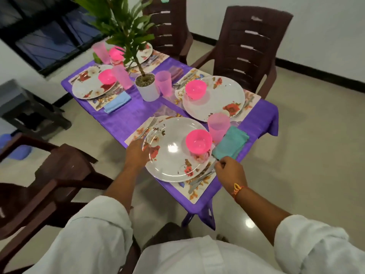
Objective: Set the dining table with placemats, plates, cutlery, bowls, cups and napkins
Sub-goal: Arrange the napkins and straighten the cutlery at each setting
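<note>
Our left hand sits at the rim of the plate by the fork, grip hidden. Our right hand pinches the cutlery beside it. Tug carelessly and the plate could shift, knocking bowl against cup.

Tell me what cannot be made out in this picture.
1. The far plate, head view: the plant hides most of it.
2. The left hand, head view: its own back hides the fingers, so its grip is unclear.
3. The right hand, head view: blur hides whether its fingers pinch the cutlery.
</note>
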`<state>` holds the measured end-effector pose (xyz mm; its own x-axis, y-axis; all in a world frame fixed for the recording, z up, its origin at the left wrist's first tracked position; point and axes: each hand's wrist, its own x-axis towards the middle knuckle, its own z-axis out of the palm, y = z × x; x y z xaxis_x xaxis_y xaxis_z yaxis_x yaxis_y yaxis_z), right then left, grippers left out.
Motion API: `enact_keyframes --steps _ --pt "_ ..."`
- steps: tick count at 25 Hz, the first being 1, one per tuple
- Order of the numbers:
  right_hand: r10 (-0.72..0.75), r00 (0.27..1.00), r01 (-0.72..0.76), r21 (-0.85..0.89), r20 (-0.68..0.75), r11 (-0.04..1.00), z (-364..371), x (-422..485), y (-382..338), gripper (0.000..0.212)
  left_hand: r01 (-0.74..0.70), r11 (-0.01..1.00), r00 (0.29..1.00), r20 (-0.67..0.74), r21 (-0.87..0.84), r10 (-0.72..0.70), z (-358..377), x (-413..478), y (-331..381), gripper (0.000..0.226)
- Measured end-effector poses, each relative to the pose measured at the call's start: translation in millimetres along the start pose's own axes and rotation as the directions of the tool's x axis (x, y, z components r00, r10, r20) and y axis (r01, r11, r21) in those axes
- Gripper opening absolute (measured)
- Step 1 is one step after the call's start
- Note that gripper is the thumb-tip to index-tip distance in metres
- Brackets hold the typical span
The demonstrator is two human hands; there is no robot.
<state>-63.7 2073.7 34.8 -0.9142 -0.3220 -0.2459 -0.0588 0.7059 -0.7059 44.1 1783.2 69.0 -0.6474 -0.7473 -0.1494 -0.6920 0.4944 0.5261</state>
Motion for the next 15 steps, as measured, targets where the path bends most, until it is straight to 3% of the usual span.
enact_keyframes --steps 9,13,15 --pt "0.216 0.97 -0.22 -0.03 -0.114 0.975 49.2 6.4 12.9 0.02 -0.125 0.989 0.99 0.076 0.076 0.12 9.0 130.0 -50.6 0.032" --pt "0.369 0.887 -0.39 -0.022 -0.278 0.921 86.9 6.4 -6.7 0.014 -0.294 0.948 0.944 0.192 0.122 0.269 27.5 203.1 -71.1 0.024" --pt "0.447 0.833 -0.479 -0.023 -0.326 0.877 101.1 3.6 -19.6 0.023 -0.309 0.936 0.934 0.239 0.166 0.266 29.6 223.0 -78.2 0.029"
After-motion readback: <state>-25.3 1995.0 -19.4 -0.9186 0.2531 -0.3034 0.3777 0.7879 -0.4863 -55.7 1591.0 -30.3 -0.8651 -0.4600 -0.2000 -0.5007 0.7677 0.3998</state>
